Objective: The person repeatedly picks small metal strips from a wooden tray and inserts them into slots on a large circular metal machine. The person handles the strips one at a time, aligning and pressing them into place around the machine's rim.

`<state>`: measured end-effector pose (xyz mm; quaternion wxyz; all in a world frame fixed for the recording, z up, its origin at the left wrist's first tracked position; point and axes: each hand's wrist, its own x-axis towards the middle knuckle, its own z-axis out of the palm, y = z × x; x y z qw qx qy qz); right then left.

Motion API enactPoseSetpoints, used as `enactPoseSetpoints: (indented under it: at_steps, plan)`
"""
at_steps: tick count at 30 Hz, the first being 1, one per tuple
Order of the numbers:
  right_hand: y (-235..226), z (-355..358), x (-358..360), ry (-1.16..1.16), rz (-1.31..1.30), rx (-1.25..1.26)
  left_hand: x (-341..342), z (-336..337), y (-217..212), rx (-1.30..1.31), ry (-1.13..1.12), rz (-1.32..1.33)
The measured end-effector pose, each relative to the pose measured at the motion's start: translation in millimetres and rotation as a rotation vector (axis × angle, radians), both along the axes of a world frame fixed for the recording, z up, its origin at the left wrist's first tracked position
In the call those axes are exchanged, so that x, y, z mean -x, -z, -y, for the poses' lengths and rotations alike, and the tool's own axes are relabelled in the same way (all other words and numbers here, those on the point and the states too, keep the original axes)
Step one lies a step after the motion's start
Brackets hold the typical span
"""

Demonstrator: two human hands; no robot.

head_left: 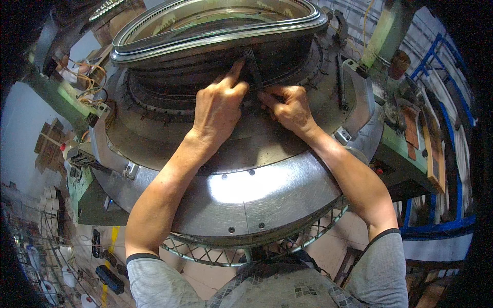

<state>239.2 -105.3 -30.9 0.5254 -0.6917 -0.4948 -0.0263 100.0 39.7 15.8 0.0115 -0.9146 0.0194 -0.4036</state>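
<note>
Dark narrow metal part [252, 65] at 12 o'clock on the circular knitting machine [267, 190] is pinched by left hand [220, 107] and right hand [288, 107], both grips clamped on it.

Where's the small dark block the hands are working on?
In the head view, top centre: the small dark block stands against the machine's dark cylinder, between the left hand and right hand.

Silver brushed-metal machine ring [267, 192]; green frame [405, 149] (paint chipped); blue rack [441, 226]; grey checked shirt [287, 287].
</note>
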Motion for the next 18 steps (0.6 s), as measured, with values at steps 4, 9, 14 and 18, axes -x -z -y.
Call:
enactPoseSetpoints:
  at_steps: [4,9,14,18]
  plan:
    - [-2,0,1,-0.081,-0.058,-0.021,2,2,-3,0.233,0.017,0.064]
    - [-10,5,11,-0.221,-0.313,0.025,-3,0,-7,1.049,0.348,0.217]
    - [-15,4,18,-0.275,-0.278,0.095,-2,0,-6,1.167,0.43,0.212]
    - [-17,4,20,-0.242,-0.154,0.128,-2,2,-6,1.162,0.45,0.197]
